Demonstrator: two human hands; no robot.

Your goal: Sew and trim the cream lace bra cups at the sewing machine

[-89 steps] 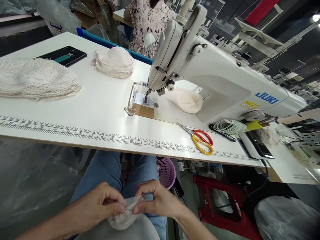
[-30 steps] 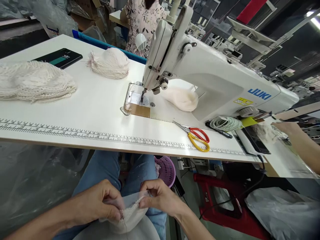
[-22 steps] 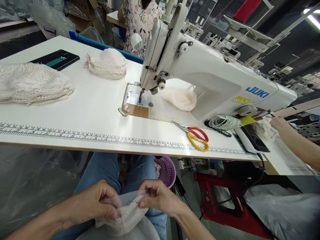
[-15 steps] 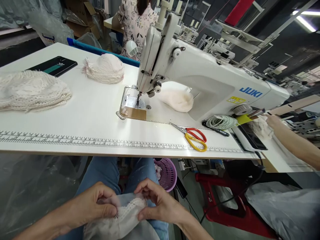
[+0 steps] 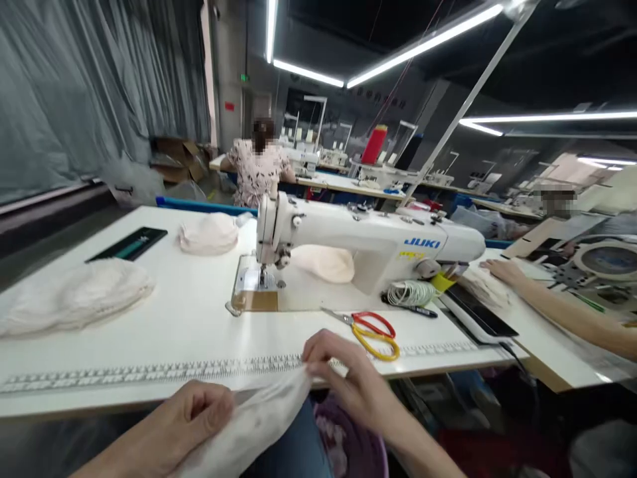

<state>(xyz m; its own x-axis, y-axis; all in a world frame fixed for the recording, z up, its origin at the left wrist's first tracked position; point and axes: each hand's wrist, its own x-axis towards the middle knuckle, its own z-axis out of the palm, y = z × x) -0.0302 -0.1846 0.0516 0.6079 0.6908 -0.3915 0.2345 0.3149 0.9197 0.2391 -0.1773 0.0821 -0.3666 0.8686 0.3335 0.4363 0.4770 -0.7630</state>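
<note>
A piece of sheer white fabric (image 5: 259, 421) is stretched between my two hands at the table's front edge, its lower part over my lap. My left hand (image 5: 189, 418) is closed on its left side. Higher up, my right hand (image 5: 348, 378) pinches the upper right corner. Just beyond the right hand lie scissors (image 5: 371, 332) with one red and one yellow handle. Behind them stands a white sewing machine (image 5: 368, 239), with a cream fabric piece (image 5: 326, 264) under its arm. The fabric in my hands is blurred by motion.
On the left of the table (image 5: 194, 332) are two fabric stacks (image 5: 79, 292) (image 5: 209, 232) and a black case (image 5: 130, 244). A cord coil (image 5: 411, 292) lies by the machine's base. Below is a purple basket (image 5: 375, 451). A co-worker's arm (image 5: 562, 299) reaches in from the right.
My head has tilted up, so more of the room shows. Both hands have come up from my lap toward the table edge, the right one higher, pulling the fabric taut.
</note>
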